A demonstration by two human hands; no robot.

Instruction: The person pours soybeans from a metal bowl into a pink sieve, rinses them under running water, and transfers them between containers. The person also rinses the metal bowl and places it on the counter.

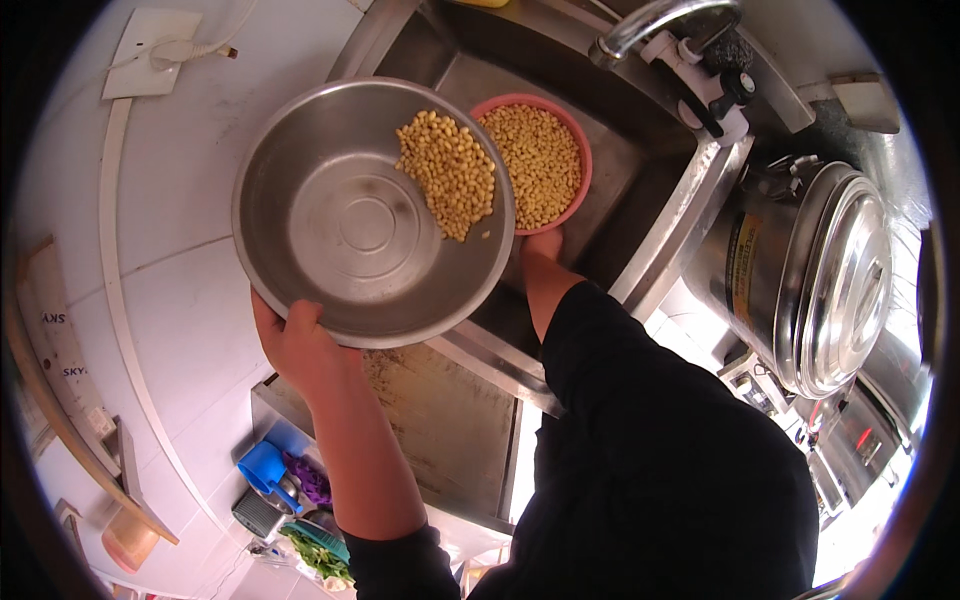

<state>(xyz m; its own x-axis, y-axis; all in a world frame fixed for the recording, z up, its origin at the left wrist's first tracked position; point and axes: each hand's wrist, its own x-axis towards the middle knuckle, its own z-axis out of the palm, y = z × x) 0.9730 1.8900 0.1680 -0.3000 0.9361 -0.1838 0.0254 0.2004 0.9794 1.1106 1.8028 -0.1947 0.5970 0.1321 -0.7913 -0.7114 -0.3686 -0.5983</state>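
Observation:
My left hand [300,337] grips the near rim of a large stainless steel basin [330,277], which is tilted, its right edge over part of a red plastic bowl. Yellow soybeans [450,172] lie heaped against the basin's right wall, with one loose bean lower down. The red bowl [587,169] is full of more yellow soybeans [540,165] and is over the sink. My right hand [544,244] is at the bowl's near edge, its fingers hidden beneath it.
A metal sink [630,172] surrounds the bowl, with a curved faucet [652,22] at its top right. A large lidded steel pot [840,277] stands to the right. On the left is a tiled wall [180,300]; lower down are a blue plastic dipper [262,465] and leafy greens [315,555].

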